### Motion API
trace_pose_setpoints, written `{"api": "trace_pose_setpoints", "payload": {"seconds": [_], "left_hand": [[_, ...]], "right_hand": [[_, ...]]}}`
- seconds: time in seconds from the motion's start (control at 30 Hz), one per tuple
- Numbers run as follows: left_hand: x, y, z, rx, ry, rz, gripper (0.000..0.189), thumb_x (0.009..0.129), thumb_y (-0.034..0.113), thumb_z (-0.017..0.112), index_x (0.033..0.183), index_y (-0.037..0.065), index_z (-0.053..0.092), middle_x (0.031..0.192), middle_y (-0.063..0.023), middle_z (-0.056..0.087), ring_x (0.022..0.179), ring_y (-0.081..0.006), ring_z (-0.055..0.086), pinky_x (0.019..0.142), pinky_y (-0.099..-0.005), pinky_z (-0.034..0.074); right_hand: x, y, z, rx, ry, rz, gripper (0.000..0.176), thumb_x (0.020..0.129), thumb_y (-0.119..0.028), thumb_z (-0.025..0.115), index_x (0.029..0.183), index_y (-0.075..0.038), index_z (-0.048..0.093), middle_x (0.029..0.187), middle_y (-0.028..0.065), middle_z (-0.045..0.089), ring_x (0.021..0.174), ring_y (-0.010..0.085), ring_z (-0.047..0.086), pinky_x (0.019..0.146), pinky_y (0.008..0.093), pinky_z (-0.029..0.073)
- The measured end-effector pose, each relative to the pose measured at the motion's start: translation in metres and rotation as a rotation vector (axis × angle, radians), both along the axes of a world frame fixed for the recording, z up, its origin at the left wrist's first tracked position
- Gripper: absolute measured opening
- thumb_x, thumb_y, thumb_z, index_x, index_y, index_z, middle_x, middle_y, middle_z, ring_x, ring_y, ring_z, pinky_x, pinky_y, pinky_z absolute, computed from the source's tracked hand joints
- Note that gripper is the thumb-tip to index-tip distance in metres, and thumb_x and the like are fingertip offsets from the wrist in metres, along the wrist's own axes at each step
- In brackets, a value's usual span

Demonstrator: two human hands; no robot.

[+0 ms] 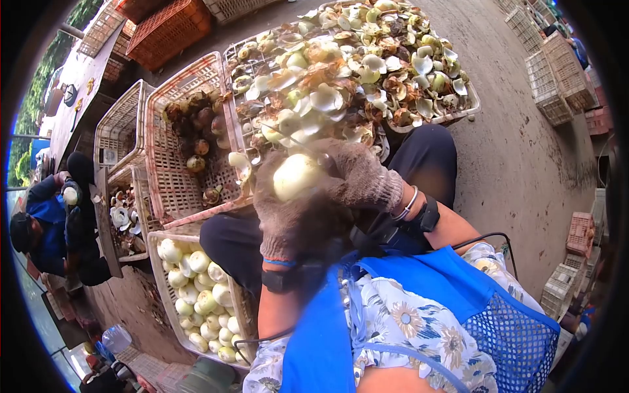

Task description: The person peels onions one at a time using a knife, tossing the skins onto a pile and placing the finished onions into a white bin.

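Note:
My left hand point(274, 219), in a brown knit glove, is wrapped round a pale, peeled onion point(296, 177) from the left and below. My right hand point(367, 173), gloved the same way, is closed at the onion's right side. A thin, dark strip like a small knife's blade point(283, 136) reaches up and left from its fingers; the handle is mostly hidden in the glove. Just beyond both hands, a wire-topped crate point(230, 65) is heaped with onion skins point(326, 98), and a few pale onions lie among them.
Left of my knees stand a crate of peeled onions point(204, 295) and a reddish crate point(157, 131) with dark unpeeled onions point(200, 131). A skin-filled white crate point(475, 108) stands ahead. A co-worker point(49, 223) holding an onion sits at far left. Stacked crates point(553, 78) line the right.

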State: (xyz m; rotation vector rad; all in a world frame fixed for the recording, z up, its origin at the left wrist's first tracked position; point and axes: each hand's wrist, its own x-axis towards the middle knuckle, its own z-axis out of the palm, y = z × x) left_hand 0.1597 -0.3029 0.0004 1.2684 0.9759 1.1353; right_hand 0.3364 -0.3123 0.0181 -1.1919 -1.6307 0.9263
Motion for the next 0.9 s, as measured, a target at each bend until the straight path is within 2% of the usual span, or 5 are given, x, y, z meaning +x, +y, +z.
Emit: {"api": "trace_pose_setpoints", "payload": {"seconds": [0.4,0.57,0.7,0.73,0.9], "left_hand": [[0.0,-0.006,-0.022,-0.168,0.199,0.06,0.054,0.069,0.013,0.076,0.118,0.001,0.055,0.113,-0.0105,0.059,0.103,-0.021,0.059,0.089,-0.034,0.05],[-0.01,-0.006,-0.026,-0.344,-0.383,-0.042,0.076,0.07,0.042,0.075,0.128,0.002,0.048,0.125,-0.0153,0.053,0.113,-0.0311,0.054,0.094,-0.0478,0.047],[-0.007,0.006,-0.044,-0.54,-1.025,-0.102,0.085,0.069,0.059,0.07,0.132,0.008,0.046,0.132,-0.0144,0.05,0.122,-0.0379,0.046,0.101,-0.0645,0.034],[-0.002,0.008,-0.044,-0.524,-1.198,-0.154,0.085,0.068,0.062,0.069,0.133,0.01,0.046,0.131,-0.0137,0.05,0.122,-0.0383,0.046,0.102,-0.0655,0.032],[0.019,0.03,-0.017,-0.349,-1.118,-0.061,0.093,0.059,0.07,0.07,0.132,0.016,0.048,0.132,-0.0183,0.048,0.124,-0.0411,0.044,0.104,-0.0699,0.024]], "right_hand": [[-0.013,0.003,-0.067,-0.048,0.018,-0.212,0.033,0.073,-0.012,0.063,0.104,-0.001,0.058,0.089,0.0217,0.062,0.084,0.0383,0.061,0.074,0.0419,0.049],[0.007,0.014,-0.066,-0.19,-0.013,-0.323,0.016,0.077,-0.003,0.06,0.093,-0.005,0.065,0.077,0.0062,0.065,0.069,0.0119,0.059,0.065,0.0287,0.05],[0.009,0.02,0.002,-0.018,0.174,-0.304,0.021,0.073,0.0,0.059,0.092,-0.007,0.064,0.065,0.0016,0.054,0.056,0.0122,0.045,0.054,0.0296,0.044],[0.017,0.027,0.007,-0.034,-0.035,-0.302,0.032,0.073,-0.009,0.07,0.103,-0.005,0.064,0.089,0.0122,0.067,0.075,0.0215,0.067,0.069,0.0336,0.054],[0.059,0.072,0.025,0.319,-0.557,-0.507,0.037,0.068,-0.021,0.081,0.097,-0.005,0.065,0.087,0.012,0.066,0.074,0.0276,0.065,0.068,0.0359,0.054]]}}
